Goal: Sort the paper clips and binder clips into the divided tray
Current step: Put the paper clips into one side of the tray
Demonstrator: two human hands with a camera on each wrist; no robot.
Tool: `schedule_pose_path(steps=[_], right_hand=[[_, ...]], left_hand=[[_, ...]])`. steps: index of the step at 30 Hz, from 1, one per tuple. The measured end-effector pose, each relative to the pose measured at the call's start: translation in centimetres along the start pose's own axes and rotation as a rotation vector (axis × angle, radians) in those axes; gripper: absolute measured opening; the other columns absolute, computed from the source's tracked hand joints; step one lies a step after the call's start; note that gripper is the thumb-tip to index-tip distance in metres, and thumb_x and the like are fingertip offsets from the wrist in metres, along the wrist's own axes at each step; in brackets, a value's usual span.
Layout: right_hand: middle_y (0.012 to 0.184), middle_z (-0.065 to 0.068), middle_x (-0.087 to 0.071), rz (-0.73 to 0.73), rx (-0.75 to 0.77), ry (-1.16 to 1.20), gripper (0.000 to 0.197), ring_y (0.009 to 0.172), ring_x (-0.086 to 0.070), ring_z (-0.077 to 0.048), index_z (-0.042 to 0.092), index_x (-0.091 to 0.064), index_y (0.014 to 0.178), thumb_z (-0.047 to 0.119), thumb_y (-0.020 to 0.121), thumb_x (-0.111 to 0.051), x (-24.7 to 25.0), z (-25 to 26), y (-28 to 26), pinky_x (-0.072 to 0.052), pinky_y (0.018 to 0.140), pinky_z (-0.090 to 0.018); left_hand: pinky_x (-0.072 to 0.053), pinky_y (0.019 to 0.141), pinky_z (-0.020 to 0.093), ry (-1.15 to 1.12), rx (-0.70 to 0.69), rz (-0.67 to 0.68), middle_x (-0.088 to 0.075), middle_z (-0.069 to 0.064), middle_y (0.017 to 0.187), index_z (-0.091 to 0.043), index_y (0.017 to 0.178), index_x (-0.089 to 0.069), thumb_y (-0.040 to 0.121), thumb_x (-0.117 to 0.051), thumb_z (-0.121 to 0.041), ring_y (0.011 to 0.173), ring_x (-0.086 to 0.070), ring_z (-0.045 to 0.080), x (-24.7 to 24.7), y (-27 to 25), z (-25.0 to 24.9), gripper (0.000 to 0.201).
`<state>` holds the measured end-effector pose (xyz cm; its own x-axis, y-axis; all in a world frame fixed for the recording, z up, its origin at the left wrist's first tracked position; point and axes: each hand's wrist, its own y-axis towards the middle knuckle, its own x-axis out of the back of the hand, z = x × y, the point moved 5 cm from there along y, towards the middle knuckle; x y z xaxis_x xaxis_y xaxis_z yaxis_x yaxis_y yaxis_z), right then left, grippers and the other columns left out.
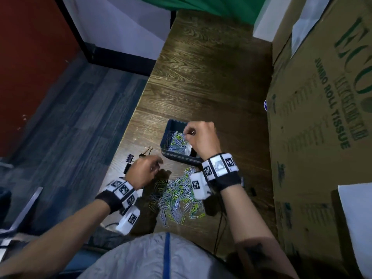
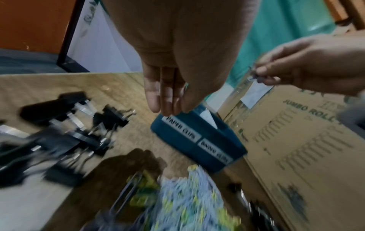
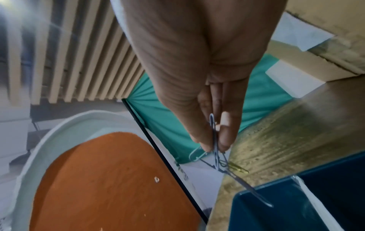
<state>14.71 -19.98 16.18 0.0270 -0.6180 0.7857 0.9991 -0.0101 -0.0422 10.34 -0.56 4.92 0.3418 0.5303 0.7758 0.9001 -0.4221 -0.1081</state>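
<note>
Head view first: the right hand (image 1: pixel 201 137) hangs over the blue divided tray (image 1: pixel 171 125), its grip narrow, thumb and fingertips pinched on a few paper clips above the tray's left compartment; that compartment already holds a layer of white, blue and yellow-green clips, while the right compartment lies mostly under the wrist and I cannot tell what is in it; the left hand (image 1: pixel 144 171) hovers low over the worktop (image 1: pixel 201 81) with fingers loosely bent and nothing seen in them; a loose heap of paper clips (image 1: pixel 179 194) sits between the two wrists, just in front of the tray; black binder clips (image 1: pixel 138 158) lie beside the left hand at the worktop's edge; a cardboard box (image 1: pixel 322 117) stands to the right.

Left wrist view: the left hand (image 2: pixel 177 62) shows straight, relaxed fingers (image 2: pixel 154 96) held together, empty, above the tray (image 2: pixel 199 140); its front wall carries two labels, the left one reading PAPER CLIPS; the binder clips (image 2: pixel 65 121) are scattered to the left, blurred; the paper clip heap (image 2: pixel 187 203) is a smear at the bottom.

Right wrist view: the right hand (image 3: pixel 197 62) pinches a tangled bunch of paper clips (image 3: pixel 217 156) between thumb and fingertips; the bunch dangles over the tray's (image 3: pixel 276 211) rim, one clip reaching inside.
</note>
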Motion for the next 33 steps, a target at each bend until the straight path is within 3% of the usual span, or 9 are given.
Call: schedule_pose_path(steps=[5,10,12,14,17,20,25,29,33], right_hand=[[0.102,-0.006,-0.074,0.028,0.005,-0.089,0.021,0.086,-0.071,-0.024,0.018,-0.076,0.097,0.004,0.081,-0.076,-3.4,-1.8,0.1,-0.059,0.079,-0.037],[0.108,-0.004,-0.073,0.232,-0.096,-0.035,0.022,0.084,-0.065,-0.01,0.014,-0.073,0.106,0.008,0.085,-0.073,-7.2,-7.0,-6.4,-0.057,0.082,-0.024],[0.125,-0.006,-0.066,0.393,-0.254,-0.101,0.041,0.099,-0.064,-0.015,0.018,-0.066,0.123,0.011,0.083,-0.077,-8.9,-10.3,-8.8,-0.054,0.089,-0.027],[0.149,-0.008,-0.044,0.554,-0.422,-0.178,0.073,0.13,-0.049,-0.027,0.026,-0.049,0.141,0.017,0.077,-0.082,-10.3,-13.0,-10.9,-0.047,0.103,-0.043],[0.162,-0.006,-0.012,0.617,-0.464,-0.223,0.102,0.147,-0.018,-0.036,0.034,-0.022,0.153,0.029,0.073,-0.086,-11.3,-14.6,-12.3,-0.027,0.114,-0.057],[0.159,-0.007,-0.014,0.594,-0.385,-0.295,0.106,0.144,-0.017,-0.036,0.034,-0.016,0.155,0.032,0.074,-0.085,-12.6,-13.9,-12.8,-0.029,0.113,-0.054],[0.152,-0.009,-0.028,0.432,-0.221,-0.329,0.081,0.137,-0.033,-0.032,0.029,-0.034,0.149,0.01,0.081,-0.075,-14.2,-12.2,-13.7,-0.044,0.102,-0.048],[0.133,-0.004,-0.039,0.329,-0.278,-0.241,0.066,0.118,-0.052,-0.03,0.026,-0.05,0.133,-0.003,0.077,-0.071,-14.3,-13.2,-14.1,-0.055,0.087,-0.045],[0.144,-0.011,-0.045,0.301,-0.356,-0.182,0.057,0.126,-0.052,-0.033,0.027,-0.059,0.133,-0.001,0.084,-0.07,-12.9,-13.6,-14.2,-0.048,0.103,-0.042]], left_hand=[[-0.048,0.084,0.028,0.147,0.065,0.307,-0.055,0.002,0.123,-0.019,0.131,-0.044,0.087,-0.067,-0.028,0.097,-0.056,0.014,-4.7,-4.7,1.3,0.051],[-0.051,0.079,0.032,0.303,0.111,0.502,-0.035,0.009,0.136,-0.023,0.15,-0.004,0.073,-0.079,-0.039,0.101,-0.057,0.022,-7.9,-6.9,1.8,0.108],[-0.052,0.087,0.038,0.333,0.144,0.572,-0.023,0.015,0.146,-0.025,0.15,0.007,0.069,-0.083,-0.037,0.112,-0.054,0.028,-9.0,-7.2,2.1,0.121],[-0.051,0.09,0.04,0.348,0.161,0.584,-0.016,0.019,0.149,-0.027,0.15,0.013,0.069,-0.083,-0.036,0.116,-0.052,0.031,-9.8,-7.1,2.4,0.125],[-0.053,0.086,0.037,0.357,0.132,0.53,-0.016,0.021,0.149,-0.03,0.148,0.014,0.074,-0.079,-0.04,0.111,-0.054,0.028,-10.2,-6.0,2.0,0.12],[-0.054,0.086,0.037,0.331,0.106,0.528,-0.015,0.02,0.149,-0.031,0.149,0.01,0.076,-0.076,-0.04,0.108,-0.055,0.028,-10.8,-4.6,0.6,0.113],[-0.054,0.078,0.03,0.33,0.101,0.456,-0.032,0.013,0.132,-0.024,0.141,-0.023,0.08,-0.075,-0.029,0.097,-0.056,0.023,-11.4,-2.6,-0.6,0.08],[-0.053,0.073,0.024,0.244,0.041,0.414,-0.046,0.011,0.123,-0.019,0.133,-0.04,0.082,-0.071,-0.016,0.085,-0.058,0.02,-11.0,-2.4,-0.5,0.06],[-0.048,0.071,0.019,0.225,0.024,0.376,-0.056,0.004,0.11,-0.016,0.124,-0.053,0.089,-0.063,-0.011,0.076,-0.052,0.015,-9.8,-2.3,-0.3,0.037]])
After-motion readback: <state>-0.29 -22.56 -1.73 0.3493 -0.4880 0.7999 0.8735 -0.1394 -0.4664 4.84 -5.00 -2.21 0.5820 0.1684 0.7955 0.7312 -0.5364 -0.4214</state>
